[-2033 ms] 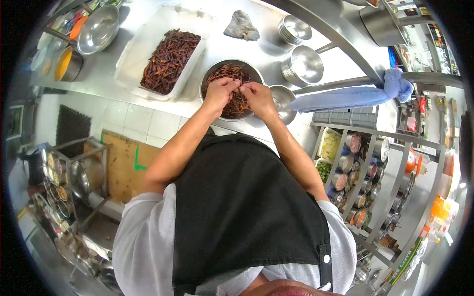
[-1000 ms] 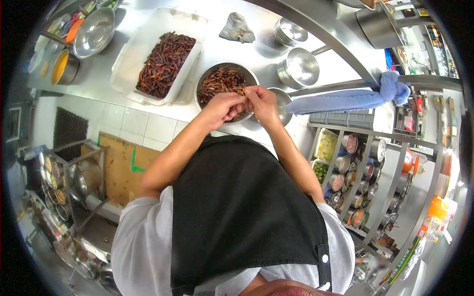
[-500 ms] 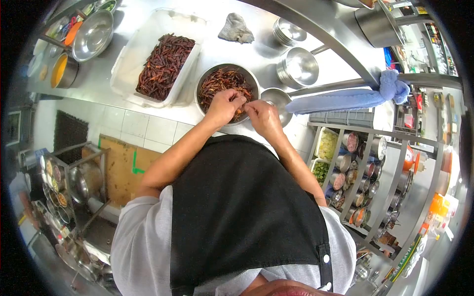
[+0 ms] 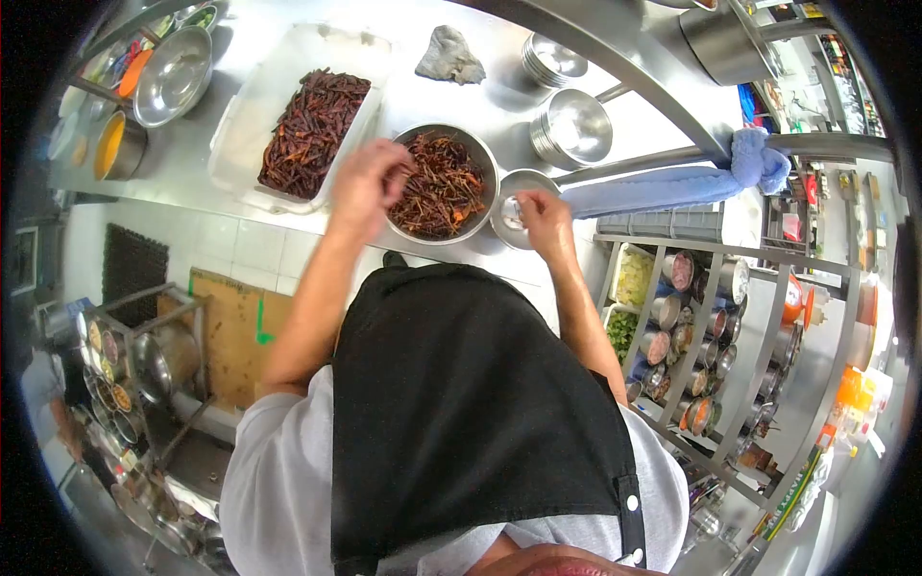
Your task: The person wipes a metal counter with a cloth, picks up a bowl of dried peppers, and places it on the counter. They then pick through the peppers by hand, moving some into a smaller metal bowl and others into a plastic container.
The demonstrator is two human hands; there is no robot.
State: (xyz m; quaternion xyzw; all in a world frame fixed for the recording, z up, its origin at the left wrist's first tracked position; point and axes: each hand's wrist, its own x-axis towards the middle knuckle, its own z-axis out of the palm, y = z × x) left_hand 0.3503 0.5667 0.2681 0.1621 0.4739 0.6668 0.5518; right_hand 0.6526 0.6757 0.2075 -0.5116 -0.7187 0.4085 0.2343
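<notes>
A metal bowl (image 4: 490,206) in front of me holds a heap of dried red chilies (image 4: 437,187). At its left rim is my left hand (image 4: 367,187), blurred by motion, with curled fingers; what lies between them is hidden. My right hand (image 4: 549,223) is pinched above a smaller metal bowl (image 4: 507,204) just to the right, and I cannot make out what it holds. On the left, a translucent plastic tub (image 4: 235,144) contains more dark dried chilies (image 4: 312,134).
A crumpled grey cloth (image 4: 449,58) lies on the steel counter. Stacked metal bowls (image 4: 573,130) stand back right, near a rail with a blue towel (image 4: 653,192). Metal shelving (image 4: 720,254) is at right. A large bowl (image 4: 173,77) and a pot (image 4: 120,146) sit far left.
My hands were together over the bowl of chilies and have separated. The left moved left toward the tub, the right moved right over the smaller bowl.
</notes>
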